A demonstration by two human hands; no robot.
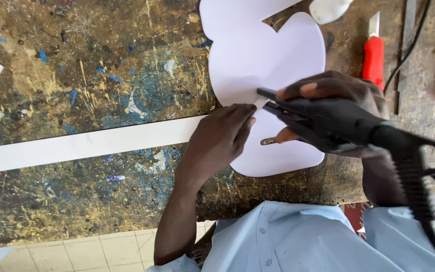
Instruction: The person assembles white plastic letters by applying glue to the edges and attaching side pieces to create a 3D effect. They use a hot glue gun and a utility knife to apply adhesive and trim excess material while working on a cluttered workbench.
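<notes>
The white strip lies flat across the paint-splashed workbench, and its end reaches a curvy white shape lying near the bench edge. The left hand presses down on the strip's end, fingers flat and close together, right where it meets the shape. The right hand is wrapped tight around a black tool with a springy cord, and the tool's thin tip sits just above the left fingertips. I think it is a hot tool for joining, but the tip is too small to be sure. If that tip is hot, it could touch the left fingers, because they are so near. The strip could also slide crooked if the pressing hand lifts. A red knife lies well apart, past the right hand, near a black cable.
</notes>
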